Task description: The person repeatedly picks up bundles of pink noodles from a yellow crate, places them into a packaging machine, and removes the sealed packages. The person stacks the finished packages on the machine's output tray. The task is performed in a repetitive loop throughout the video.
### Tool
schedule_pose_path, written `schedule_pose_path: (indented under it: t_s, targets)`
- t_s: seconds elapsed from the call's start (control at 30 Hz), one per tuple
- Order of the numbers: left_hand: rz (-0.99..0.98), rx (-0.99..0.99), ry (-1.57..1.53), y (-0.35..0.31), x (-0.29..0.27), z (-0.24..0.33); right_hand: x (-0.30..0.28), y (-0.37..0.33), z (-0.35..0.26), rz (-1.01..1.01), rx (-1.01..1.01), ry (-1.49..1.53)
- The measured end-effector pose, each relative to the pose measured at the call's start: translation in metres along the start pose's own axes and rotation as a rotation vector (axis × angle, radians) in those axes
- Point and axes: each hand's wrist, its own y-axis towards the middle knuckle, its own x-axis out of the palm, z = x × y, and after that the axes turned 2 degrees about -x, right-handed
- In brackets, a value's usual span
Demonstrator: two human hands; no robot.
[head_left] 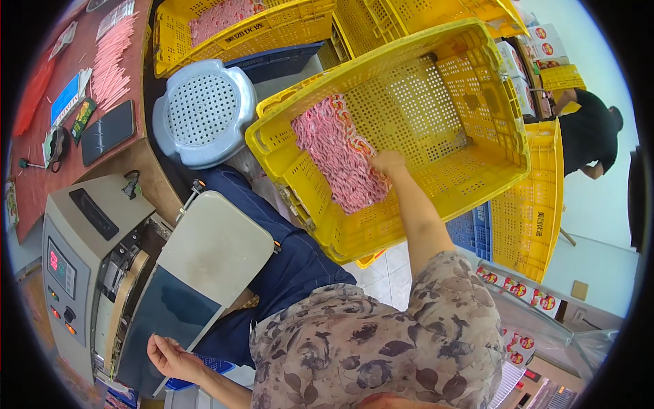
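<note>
We have our right hand (388, 163) inside a yellow crate (436, 116), right at the edge of a layer of pink packets (337, 157). Packets lie immediately left of that hand, reaching up-left and down-left from it; edge nearest the hand carries red-orange print. Fingers point down, tips hidden against the packets, so we can't tell if they're clamped on one. Bare perforated crate floor sits ahead and to the right of the hand.

Our left hand (169, 356) is well apart, over the dark plate (174, 307) of a grey machine (71, 225). Fingers curled, tips bunched toward the thumb; can't tell whether they pinch anything. Machine's control panel is left of that hand; pale plate (218, 235) is ahead and right of it.

From the right hand, past the packets to the left: grey-blue stool (208, 109), then a reddish tabletop (41, 163) with a dark phone (109, 133) and pink sticks (112, 65). Far right of the hand: a person in black (589, 129).
</note>
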Motion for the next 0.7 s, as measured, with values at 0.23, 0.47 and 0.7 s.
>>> schedule_pose_path:
  t_s: [0.23, 0.47, 0.7]
  targets:
    - [-0.038, 0.017, -0.002, -0.002, -0.008, -0.003, -0.011, -0.005, -0.014, -0.022, -0.101, -0.106]
    - [-0.010, 0.015, -0.018, -0.005, -0.002, 0.003, -0.072, -0.028, 0.042, 0.183, -0.402, -0.208]
    - [-0.078, -0.012, -0.035, -0.008, 0.007, 0.002, 0.031, 0.016, 0.057, 0.002, -0.290, -0.345]
